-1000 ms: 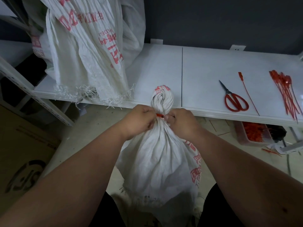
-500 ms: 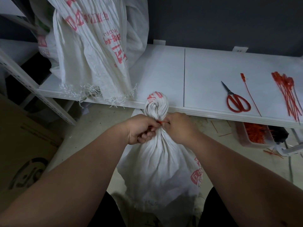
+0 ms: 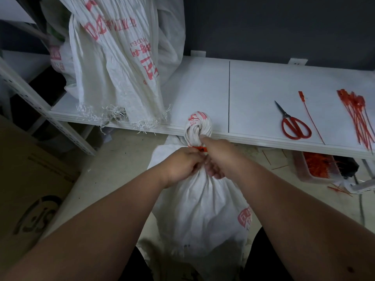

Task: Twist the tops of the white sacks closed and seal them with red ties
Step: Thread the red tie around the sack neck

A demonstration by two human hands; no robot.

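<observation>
Sack neck held twisted while the red tie is cinched

The white sack (image 3: 199,201) stands on the floor against the shelf (image 3: 263,82), its twisted top (image 3: 197,126) kept upright so the red tie (image 3: 199,149) can be drawn round the neck — the left hand (image 3: 182,166) is curled shut on the neck just below the tie, the right hand (image 3: 218,157) pinched on the tie's end, probably for tightening.

Sack (image 3: 200,203) on floor, in front of surface (image 3: 203,94) edge, betw. both forearms. Empty sacks (image 3: 113,67) on surface, left. Scissors (image 3: 293,124) right; single tie (image 3: 310,116) beside them; tie bundle (image 3: 357,114) far right
</observation>
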